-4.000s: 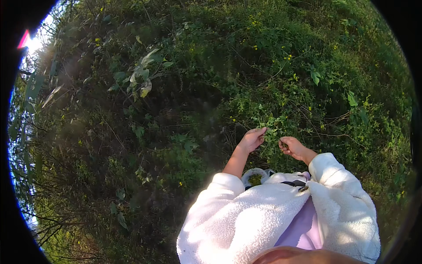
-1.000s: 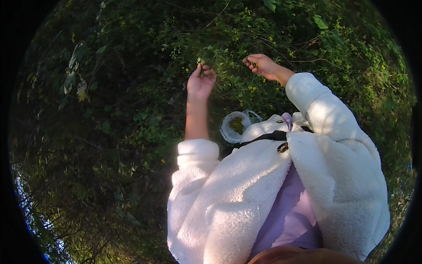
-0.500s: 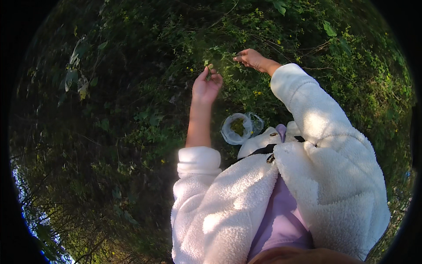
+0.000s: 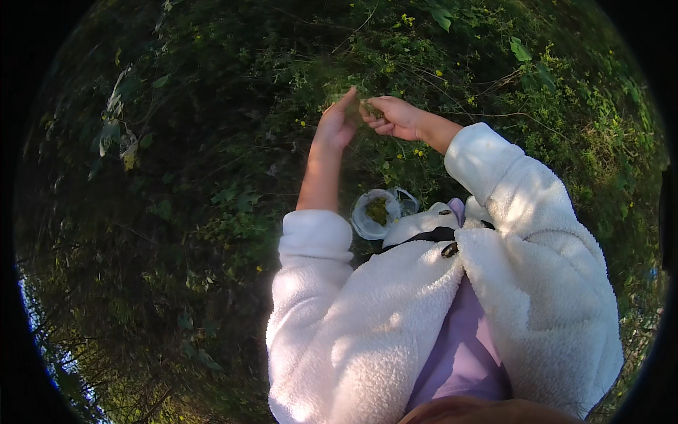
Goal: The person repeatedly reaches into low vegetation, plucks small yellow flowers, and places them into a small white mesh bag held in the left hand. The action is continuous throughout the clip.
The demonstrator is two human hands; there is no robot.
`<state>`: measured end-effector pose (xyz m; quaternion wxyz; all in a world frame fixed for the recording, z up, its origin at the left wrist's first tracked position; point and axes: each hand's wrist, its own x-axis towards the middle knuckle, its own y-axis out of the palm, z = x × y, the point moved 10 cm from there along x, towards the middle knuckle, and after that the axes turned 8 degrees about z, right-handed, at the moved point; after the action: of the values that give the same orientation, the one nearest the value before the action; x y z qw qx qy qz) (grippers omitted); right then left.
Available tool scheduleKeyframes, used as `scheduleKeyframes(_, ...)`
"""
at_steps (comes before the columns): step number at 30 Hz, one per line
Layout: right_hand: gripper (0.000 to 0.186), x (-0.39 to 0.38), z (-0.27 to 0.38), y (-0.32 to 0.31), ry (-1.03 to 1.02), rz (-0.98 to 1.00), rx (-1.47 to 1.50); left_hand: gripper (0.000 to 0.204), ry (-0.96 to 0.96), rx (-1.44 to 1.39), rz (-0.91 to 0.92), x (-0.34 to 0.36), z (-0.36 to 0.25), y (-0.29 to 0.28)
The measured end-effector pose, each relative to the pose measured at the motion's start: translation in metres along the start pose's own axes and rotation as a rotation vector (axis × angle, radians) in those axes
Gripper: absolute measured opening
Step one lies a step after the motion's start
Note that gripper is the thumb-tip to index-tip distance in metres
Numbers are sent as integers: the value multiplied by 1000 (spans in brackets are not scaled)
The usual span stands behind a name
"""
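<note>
Bare left hand (image 4: 336,126): thumb raised, fingers blurred; whether anything is gripped cannot be told. Bare right hand (image 4: 388,117): fingers curled toward thumb; its hold cannot be made out. Only a narrow gap is left between them. Thin green leafy sprigs (image 4: 344,80) are seen just beyond the fingertips. Round whitish translucent plastic container (image 4: 359,216), holding yellow-green bits (image 4: 376,210), is set beside white fleece jacket (image 4: 374,339). Dense green undergrowth (image 4: 176,247) is sunlit toward its right edge.

Left grip (image 4: 336,126), right grip (image 4: 395,119) now closer together than before.

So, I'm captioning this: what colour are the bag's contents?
The contents look yellowish green; the head view shows them best.
</note>
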<state>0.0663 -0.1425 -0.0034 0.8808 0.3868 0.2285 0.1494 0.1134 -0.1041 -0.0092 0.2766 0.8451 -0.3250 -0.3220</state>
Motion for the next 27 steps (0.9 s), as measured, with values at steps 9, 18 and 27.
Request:
scheduleKeyframes(9,23,-6,-26,-7,-62,-112,-133,13,197,-488,-215,-6,7,-57)
scheduleKeyframes(18,20,-21,10,21,-94,131,198,16,151,-1001,126,-37,-32,-64)
scheduleKeyframes(27,17,-2,29,30,-45,-44,0,18,29,-837,107,-55,-36,-22)
